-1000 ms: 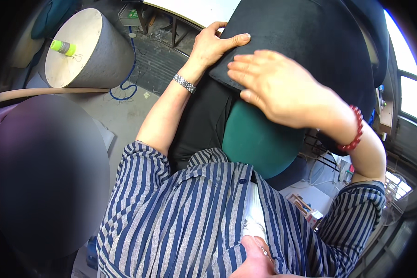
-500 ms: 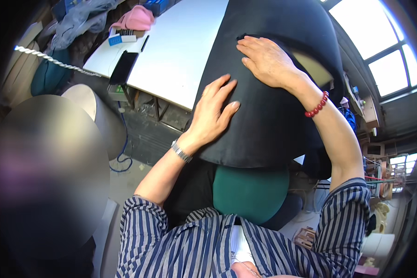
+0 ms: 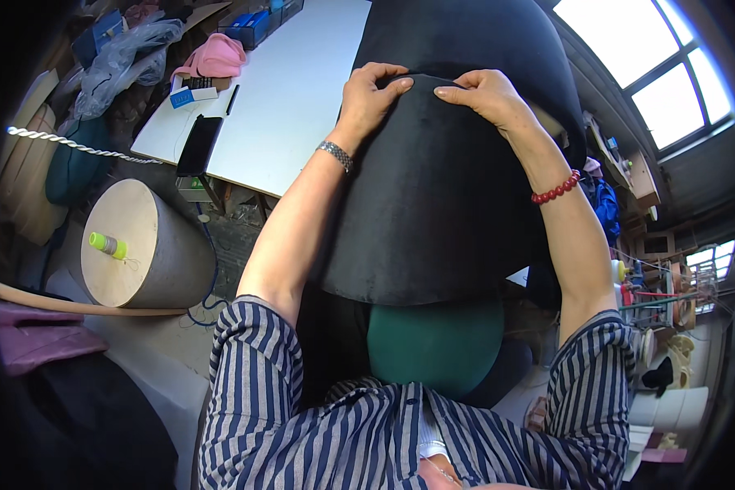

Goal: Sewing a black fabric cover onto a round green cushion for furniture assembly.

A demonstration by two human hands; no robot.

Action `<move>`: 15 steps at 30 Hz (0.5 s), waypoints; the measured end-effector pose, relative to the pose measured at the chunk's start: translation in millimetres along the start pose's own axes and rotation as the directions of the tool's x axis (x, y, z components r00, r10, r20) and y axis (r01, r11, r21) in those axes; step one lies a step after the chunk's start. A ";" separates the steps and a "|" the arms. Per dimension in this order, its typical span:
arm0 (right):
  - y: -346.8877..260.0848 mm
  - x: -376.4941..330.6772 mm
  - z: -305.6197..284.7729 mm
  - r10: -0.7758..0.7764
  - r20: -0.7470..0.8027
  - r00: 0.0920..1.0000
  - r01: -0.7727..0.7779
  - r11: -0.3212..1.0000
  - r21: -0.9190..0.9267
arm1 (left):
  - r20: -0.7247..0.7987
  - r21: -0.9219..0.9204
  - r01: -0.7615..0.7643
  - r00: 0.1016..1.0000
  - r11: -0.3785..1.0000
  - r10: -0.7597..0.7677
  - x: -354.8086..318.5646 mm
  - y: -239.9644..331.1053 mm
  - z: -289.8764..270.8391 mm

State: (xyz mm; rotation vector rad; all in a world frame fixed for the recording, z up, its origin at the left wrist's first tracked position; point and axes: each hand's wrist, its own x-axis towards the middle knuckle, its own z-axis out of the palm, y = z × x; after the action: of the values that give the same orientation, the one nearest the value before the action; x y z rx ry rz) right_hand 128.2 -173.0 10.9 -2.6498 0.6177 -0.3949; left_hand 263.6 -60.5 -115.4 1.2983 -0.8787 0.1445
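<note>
Now both hands have come together at the top edge of the black fabric cover.

Half a second ago they lay flat and apart; now the left hand (image 3: 373, 95) and right hand (image 3: 483, 95) pinch the black fabric cover (image 3: 433, 204), thumbs nearly touching. Below the grip it drapes over a green form (image 3: 434, 345); left of the grip lies a white table (image 3: 290, 98).

1. The fabric-covered shade (image 3: 433, 196) stands before the person, its far end reaching over the surface's (image 3: 302, 90) right edge.
2. Both hands rest on the shade's far rim, the left hand (image 3: 371, 94) just left of the right hand (image 3: 486, 94).
3. A phone (image 3: 198, 145) lies at the surface's near left corner.
4. A bare cone frame (image 3: 143, 245) sits on the floor, left of the shade, below the surface's near edge.
</note>
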 end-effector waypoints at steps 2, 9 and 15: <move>10.1 5.5 3.5 -0.015 0.032 0.999 0.010 0.991 0.136 | 0.088 -0.183 0.134 0.989 0.974 -0.120 9.0 -3.8 -0.3; -11.7 -10.5 10.1 -0.227 -0.219 0.949 0.181 0.960 -0.213 | 0.148 -0.162 -0.002 0.989 0.987 0.026 21.0 1.7 -3.7; -27.9 -19.1 9.0 -0.289 -0.182 0.940 0.200 0.897 -0.393 | 0.414 -0.031 -0.079 0.906 0.996 0.084 33.8 22.2 -14.9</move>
State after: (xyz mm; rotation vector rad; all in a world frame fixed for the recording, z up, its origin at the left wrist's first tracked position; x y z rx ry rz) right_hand 125.0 -138.2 11.5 -3.0867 0.4594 -0.7432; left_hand 281.4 -53.1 -76.8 1.3017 -1.2966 -0.0780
